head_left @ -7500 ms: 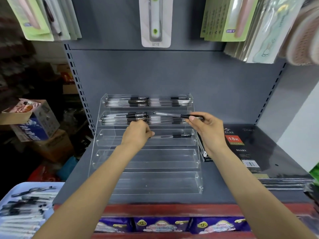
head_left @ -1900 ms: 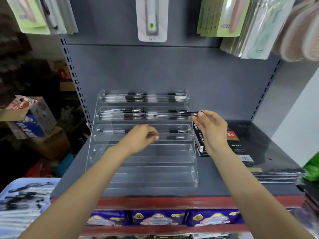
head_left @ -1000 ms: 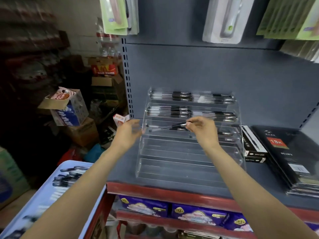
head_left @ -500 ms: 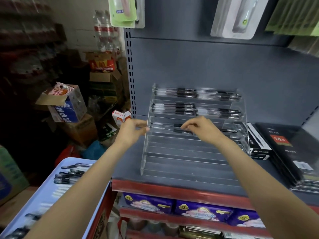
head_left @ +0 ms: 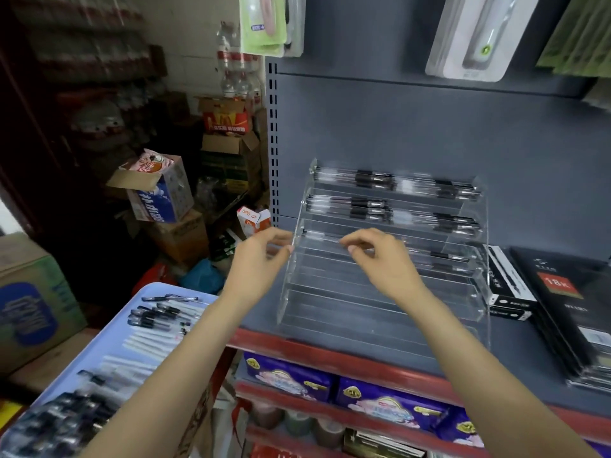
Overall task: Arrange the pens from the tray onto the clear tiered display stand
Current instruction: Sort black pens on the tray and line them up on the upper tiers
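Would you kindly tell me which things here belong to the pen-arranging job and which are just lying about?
Job:
stand
pens on stand
tray
tray pens
left hand
right hand

Lying about:
diaries
black boxes
cardboard boxes
purple packs

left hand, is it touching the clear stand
Cannot tell: in the head view the left hand's fingers reach the display stand's left edge, but no contact or gap shows plainly.

The display stand [head_left: 380, 312] is clear and colourless, on a grey shelf [head_left: 515, 352] with a red front edge. The pens [head_left: 373, 206] on its upper tiers are clear with black grips. Left of the stand, the tray [head_left: 109, 338] is pale blue, holding more clear-and-black pens. Right of the stand lie black notebooks [head_left: 568, 299] with a red label.
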`<state>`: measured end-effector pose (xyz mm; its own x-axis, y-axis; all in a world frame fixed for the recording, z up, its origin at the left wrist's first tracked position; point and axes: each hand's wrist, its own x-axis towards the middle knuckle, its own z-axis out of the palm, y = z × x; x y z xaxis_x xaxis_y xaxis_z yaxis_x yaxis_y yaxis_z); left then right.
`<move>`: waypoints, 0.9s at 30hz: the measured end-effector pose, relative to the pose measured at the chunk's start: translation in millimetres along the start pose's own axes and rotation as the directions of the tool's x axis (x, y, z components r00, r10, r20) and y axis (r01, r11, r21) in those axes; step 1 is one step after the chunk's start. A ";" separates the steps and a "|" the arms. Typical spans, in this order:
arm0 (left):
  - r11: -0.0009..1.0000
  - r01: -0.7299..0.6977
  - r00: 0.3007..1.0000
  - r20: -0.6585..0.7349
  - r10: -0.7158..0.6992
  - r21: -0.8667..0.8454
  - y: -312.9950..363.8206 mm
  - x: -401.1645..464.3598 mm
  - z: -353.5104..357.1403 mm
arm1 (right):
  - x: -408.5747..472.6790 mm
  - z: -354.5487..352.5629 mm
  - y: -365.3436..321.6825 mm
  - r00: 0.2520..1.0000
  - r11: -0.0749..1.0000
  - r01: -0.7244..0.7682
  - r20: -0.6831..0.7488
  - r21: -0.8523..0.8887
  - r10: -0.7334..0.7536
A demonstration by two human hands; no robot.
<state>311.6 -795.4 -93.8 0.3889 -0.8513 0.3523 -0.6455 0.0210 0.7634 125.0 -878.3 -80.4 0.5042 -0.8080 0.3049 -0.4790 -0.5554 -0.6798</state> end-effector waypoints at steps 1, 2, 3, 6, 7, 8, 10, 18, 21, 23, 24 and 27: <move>1.000 -0.002 1.000 0.001 0.002 0.002 -4.3 -7.5 -5.6 | -5.0 8.8 -7.5 1.000 1.000 0.013 0.016 0.021 -0.014; 1.000 0.000 1.000 0.001 0.000 0.004 -10.1 -15.7 -12.5 | -9.8 19.5 -15.2 0.999 0.999 0.024 0.034 0.034 -0.025; 1.000 0.008 1.000 0.001 -0.008 0.009 -18.0 -24.1 -20.4 | -14.5 31.9 -23.0 0.998 0.999 0.028 0.057 0.037 -0.030; 0.996 0.064 0.998 -0.006 -0.064 0.056 -54.3 -52.4 -50.8 | -30.8 80.9 -47.9 0.988 0.999 0.016 0.152 0.034 -0.021; 0.993 0.089 0.996 -0.004 -0.089 0.080 -70.1 -63.1 -62.3 | -37.2 100.8 -56.0 0.983 0.999 0.004 0.184 0.035 -0.010; 0.989 0.112 0.994 0.000 -0.113 0.101 -87.3 -74.6 -74.5 | -44.0 122.5 -64.1 0.977 0.999 -0.011 0.214 0.040 0.003; 0.977 0.155 0.987 0.011 -0.159 0.147 -125.7 -97.0 -99.9 | -57.8 168.1 -80.3 0.961 0.998 -0.038 0.275 0.055 0.021; 0.890 0.296 0.914 0.168 -0.369 0.346 -263.2 -167.8 -189.3 | -103.4 323.5 -125.0 0.831 0.987 -0.155 0.537 -0.031 0.147; 0.855 0.184 0.903 0.259 -0.342 0.486 -298.2 -184.7 -201.0 | -111.7 363.6 -128.9 0.788 0.978 -0.168 0.580 -0.123 0.208; 0.826 0.098 0.888 0.326 -0.324 0.556 -313.2 -194.0 -203.5 | -115.2 383.6 -127.5 0.782 0.968 -0.139 0.578 -0.207 0.236; 0.816 0.066 0.877 0.358 -0.322 0.574 -319.0 -197.4 -204.0 | -116.7 391.3 -126.2 0.784 0.960 -0.115 0.571 -0.254 0.245; 0.802 0.032 0.831 0.430 -0.353 0.597 -332.3 -206.2 -202.5 | -120.0 405.3 -123.7 0.787 0.923 -0.041 0.557 -0.382 0.265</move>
<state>579.1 -520.7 -310.5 0.2684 -0.9403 -0.2094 -0.8976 -0.3230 0.2999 415.0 -632.9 -303.2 0.6699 -0.6739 -0.3117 -0.7374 -0.5546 -0.3856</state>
